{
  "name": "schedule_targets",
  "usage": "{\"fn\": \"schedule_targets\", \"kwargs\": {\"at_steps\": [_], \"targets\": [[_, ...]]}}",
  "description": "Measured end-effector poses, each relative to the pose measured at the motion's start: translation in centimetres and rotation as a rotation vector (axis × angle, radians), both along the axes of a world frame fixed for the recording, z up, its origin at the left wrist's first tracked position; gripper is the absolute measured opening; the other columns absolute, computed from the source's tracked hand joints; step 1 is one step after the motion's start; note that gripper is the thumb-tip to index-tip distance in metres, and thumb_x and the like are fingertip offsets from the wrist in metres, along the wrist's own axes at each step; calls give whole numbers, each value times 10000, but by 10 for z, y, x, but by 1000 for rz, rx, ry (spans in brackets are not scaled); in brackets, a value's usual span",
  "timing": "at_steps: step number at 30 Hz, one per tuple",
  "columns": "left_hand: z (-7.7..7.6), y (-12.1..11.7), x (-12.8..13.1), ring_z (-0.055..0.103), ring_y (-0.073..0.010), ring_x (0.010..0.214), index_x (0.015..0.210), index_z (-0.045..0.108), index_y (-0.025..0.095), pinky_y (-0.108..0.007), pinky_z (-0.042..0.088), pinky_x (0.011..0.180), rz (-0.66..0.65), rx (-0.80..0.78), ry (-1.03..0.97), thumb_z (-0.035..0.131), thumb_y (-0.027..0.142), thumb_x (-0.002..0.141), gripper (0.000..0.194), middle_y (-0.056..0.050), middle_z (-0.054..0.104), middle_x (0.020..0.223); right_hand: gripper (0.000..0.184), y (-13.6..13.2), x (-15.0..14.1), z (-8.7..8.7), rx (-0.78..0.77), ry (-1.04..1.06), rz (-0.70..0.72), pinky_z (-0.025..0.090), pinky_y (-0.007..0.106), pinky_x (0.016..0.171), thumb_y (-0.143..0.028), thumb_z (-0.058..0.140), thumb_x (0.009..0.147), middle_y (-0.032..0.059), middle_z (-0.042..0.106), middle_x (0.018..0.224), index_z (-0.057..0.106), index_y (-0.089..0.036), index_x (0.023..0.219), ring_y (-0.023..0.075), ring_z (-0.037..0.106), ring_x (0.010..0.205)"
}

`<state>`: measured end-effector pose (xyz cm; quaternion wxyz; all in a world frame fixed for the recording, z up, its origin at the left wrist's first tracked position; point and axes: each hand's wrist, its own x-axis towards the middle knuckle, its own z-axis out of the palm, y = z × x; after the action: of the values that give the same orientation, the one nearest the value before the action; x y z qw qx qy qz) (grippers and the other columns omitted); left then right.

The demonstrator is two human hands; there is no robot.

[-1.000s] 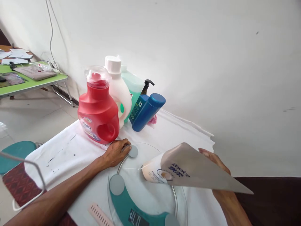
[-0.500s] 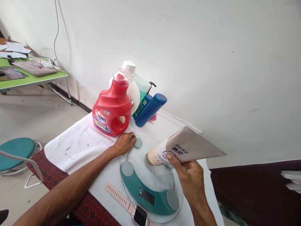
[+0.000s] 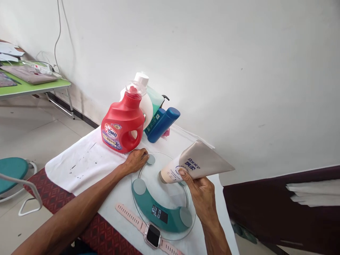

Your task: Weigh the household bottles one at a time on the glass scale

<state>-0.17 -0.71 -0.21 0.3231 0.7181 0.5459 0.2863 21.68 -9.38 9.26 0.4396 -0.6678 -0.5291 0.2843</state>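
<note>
My right hand (image 3: 203,191) grips a white and silver Rejoice tube (image 3: 195,161), thumb on the printed side. The tube is tilted over a round glass bathroom scale (image 3: 170,193), its cap end low and to the left; whether the cap touches the glass I cannot tell. Curled at the far left rim of the scale, by a grey pad, is my left hand (image 3: 136,160), its fingers closed on the edge. The scale's display (image 3: 159,213) is lit with digits. A pink-strapped smartwatch (image 3: 153,235) lies along the near side of the scale.
Behind my left hand stands a red OMO detergent jug (image 3: 122,124). Near it are a white jug (image 3: 146,106), a green bottle (image 3: 155,99) and blue bottles (image 3: 164,124). A white cloth (image 3: 71,156) covers the table. A teal stool (image 3: 12,173) stands left.
The scale's display has lit up with digits. The whole view has shifted a little; both hands keep about the same places, the right still holding the tube over the scale.
</note>
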Motion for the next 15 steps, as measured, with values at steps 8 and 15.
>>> {"fn": "schedule_targets", "kwargs": {"at_steps": [8,15], "targets": [[3,-1,0,733,-242,926,1055,696,168,-327,518,827,5,0,12,483,239,991,234,-107,791,987,483,8,9,0,30,-4,-95,636,438,779,-649,840,694,91,822,997,820,-219,913,361,763,981],[3,4,2,717,-221,863,1044,694,190,-309,505,790,0,-18,-9,501,278,994,218,-64,772,901,552,95,16,10,328,-3,-194,611,433,854,-635,810,753,87,803,984,801,-156,1029,322,736,993]]}}
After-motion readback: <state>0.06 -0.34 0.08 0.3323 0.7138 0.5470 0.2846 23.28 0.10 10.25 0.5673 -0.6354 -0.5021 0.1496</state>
